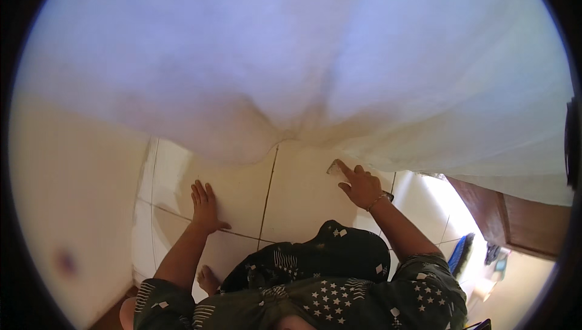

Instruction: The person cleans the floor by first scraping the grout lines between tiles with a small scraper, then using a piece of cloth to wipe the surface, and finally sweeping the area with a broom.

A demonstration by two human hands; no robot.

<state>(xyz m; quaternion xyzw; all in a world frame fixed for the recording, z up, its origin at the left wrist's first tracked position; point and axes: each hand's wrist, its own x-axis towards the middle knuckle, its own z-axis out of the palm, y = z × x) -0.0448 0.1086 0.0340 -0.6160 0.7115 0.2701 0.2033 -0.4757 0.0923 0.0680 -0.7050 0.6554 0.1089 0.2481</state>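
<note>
My left hand [205, 207] lies flat on the pale floor tiles [300, 196], palm down, fingers together and pointing away from me. My right hand [359, 185] is further right, fingers closed on a small flat pale object [335, 168] pressed against the tile right at the hem of a large white cloth [291, 63]. What the object is cannot be made out. A bracelet sits on my right wrist. The cloth hangs over the upper view and hides the floor behind it.
A cream wall [66, 196] stands at the left. My knee in dark patterned fabric [327, 254] rests on the tiles, a bare foot [208, 280] beside it. A brown wooden door or cabinet [515, 218] and a blue item [461, 252] are at the right.
</note>
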